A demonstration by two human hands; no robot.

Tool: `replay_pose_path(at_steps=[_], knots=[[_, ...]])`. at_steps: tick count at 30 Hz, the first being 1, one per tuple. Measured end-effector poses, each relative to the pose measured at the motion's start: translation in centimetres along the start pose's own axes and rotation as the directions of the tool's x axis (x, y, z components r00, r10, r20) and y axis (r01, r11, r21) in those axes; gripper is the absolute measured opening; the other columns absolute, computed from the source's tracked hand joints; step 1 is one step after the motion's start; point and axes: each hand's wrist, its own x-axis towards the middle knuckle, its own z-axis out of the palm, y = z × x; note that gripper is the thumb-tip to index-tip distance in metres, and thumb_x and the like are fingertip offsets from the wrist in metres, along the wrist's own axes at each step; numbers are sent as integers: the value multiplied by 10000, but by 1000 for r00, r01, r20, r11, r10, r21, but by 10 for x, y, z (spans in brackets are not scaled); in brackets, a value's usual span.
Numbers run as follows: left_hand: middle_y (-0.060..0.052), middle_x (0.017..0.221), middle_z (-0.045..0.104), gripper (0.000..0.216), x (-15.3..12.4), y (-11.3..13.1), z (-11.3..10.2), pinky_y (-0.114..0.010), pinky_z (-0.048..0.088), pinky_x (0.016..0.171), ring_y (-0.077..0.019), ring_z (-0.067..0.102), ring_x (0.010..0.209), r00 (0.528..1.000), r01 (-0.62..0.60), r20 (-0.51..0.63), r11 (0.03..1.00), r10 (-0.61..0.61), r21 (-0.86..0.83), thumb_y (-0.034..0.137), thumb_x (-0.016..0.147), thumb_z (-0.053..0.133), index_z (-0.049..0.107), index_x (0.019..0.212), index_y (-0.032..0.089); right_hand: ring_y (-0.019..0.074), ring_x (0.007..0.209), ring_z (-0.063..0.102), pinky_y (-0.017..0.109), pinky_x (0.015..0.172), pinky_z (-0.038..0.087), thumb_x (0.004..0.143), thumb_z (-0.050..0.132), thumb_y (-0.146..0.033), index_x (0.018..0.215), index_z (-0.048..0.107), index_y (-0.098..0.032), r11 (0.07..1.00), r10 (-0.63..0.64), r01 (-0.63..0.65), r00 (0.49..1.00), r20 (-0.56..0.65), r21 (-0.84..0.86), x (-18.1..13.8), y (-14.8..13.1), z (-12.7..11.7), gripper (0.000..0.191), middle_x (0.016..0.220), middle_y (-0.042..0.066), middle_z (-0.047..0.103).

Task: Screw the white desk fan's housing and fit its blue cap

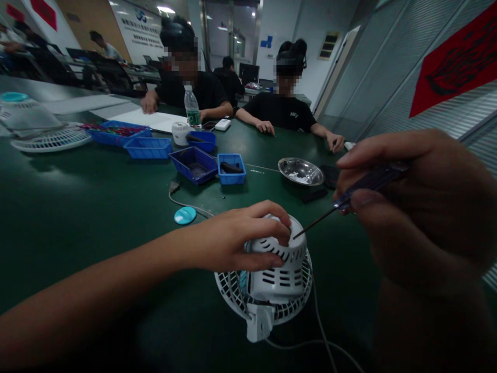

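Note:
A small white electric fan lies grille-down on the green table, its slotted motor housing facing up. My left hand is curled over the top of that housing, thumb on the near side and fingers bent at the upper rim. In my right hand is a screwdriver with a clear purplish handle, pinched between thumb and fingers. Its thin shaft slants down left, and the tip is at the housing's top, close to my left fingertips. Whether the tip sits on a screw I cannot tell.
A turquoise round cap lies left of the fan, near a power cord. Beyond are blue bins, a metal bowl with white pieces, a bottle and another fan. Two people sit across the table.

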Motion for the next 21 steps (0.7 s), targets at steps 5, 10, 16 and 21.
replay_pose_path(at_steps=[5,10,16,21], knots=[[-122,1302,548,335,-1,-1,2,-376,513,1032,-236,573,1229,997,6,-74,1000,-8,-27,268,957,721,491,1191,200,228,656,577,410,568,436,798,609,-80,1009,664,-343,1000,-26,26,999,32,4,0,1,0,342,823,9,617],[-131,1322,509,370,-2,3,-5,-332,495,1043,-218,553,1223,996,68,-48,998,-68,-10,330,990,666,467,1260,172,213,658,574,391,534,407,800,598,-61,987,647,-320,999,-39,36,996,85,37,1,2,0,324,828,4,620],[-90,1216,631,249,-10,9,-46,-361,494,942,-241,613,1108,943,332,-146,894,-301,302,364,1041,518,585,1201,186,216,680,576,391,538,430,791,602,-76,954,641,-316,997,-45,39,995,90,63,3,1,-2,293,825,1,624],[-47,904,687,287,-34,-13,-95,-291,409,652,-206,605,750,715,692,-371,522,-592,499,397,982,516,660,1109,185,164,646,543,349,511,382,801,567,-72,961,633,-283,998,-48,45,996,70,37,2,0,0,272,830,-15,616]])
